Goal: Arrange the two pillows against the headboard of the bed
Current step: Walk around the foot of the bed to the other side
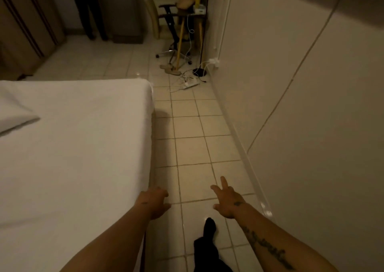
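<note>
Standing in the aisle of tiled floor (191, 147) beside the bed (83, 147), between its right edge and the wall. Both hands out in front and empty: left hand (154, 204) loosely curled just over the bed's edge, fingers (164, 193) bent and apart, clamped on nothing; right hand (226, 202) over the floor beside the bed, fingers (223, 183) spread wide, likewise holding nothing.

Only one pillow (14, 113) in view, lying flat on the bed's far left side, well apart from both hands. No second pillow visible, and no headboard either; cannot tell from here which end of the bed it stands at.

Seemingly at the approach step, no pillow yet gripped. Next move: turning toward the bed, leaning well across the white sheet to take hold of that pillow by its near corner or edge with both hands, then finding the second pillow and the headboard end before setting either down.
</note>
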